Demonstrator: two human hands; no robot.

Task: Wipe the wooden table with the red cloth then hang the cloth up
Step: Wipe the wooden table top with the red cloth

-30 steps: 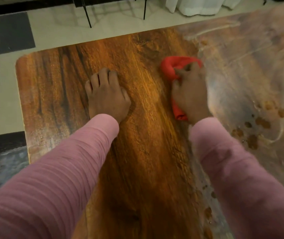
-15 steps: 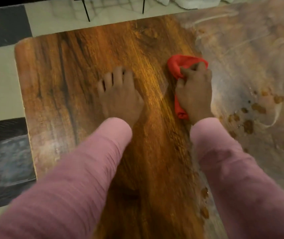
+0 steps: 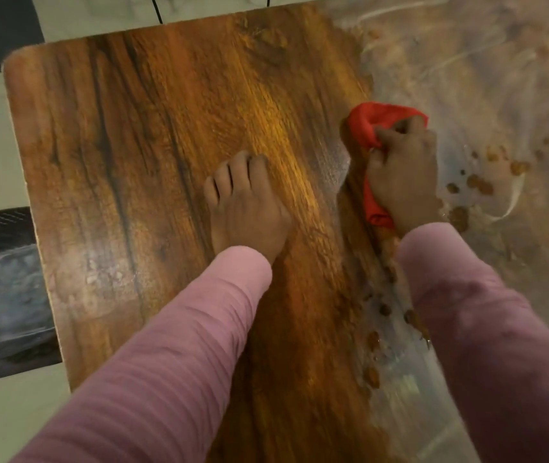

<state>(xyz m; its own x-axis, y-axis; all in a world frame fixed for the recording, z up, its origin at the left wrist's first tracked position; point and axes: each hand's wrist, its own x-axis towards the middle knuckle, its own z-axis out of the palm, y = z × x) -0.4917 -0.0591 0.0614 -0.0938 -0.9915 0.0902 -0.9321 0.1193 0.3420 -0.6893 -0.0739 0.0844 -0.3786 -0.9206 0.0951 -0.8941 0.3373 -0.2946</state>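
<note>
Currently listed: red cloth (image 3: 364, 130), bunched, under your right hand (image 3: 403, 182) on the wooden table (image 3: 153, 135).

Cloth: bright red, crumpled into a wad, one lobe showing beyond your fingertips and a narrow roll showing at the heel of your palm; it lies on the tabletop at the border between the clean, glossy wood on your left side and the cloudy, smeared part on your right. Brown blobs (image 3: 480, 185) dot the smeared part just beside your right wrist. Right hand: fingers curled tight, gripping the wad and pressing it to the wood. Left hand (image 3: 246, 208): flat on the clean wood, fingers nearly straight and close together, holding nothing. Both sleeves (image 3: 166, 362): pink, ribbed.
</note>
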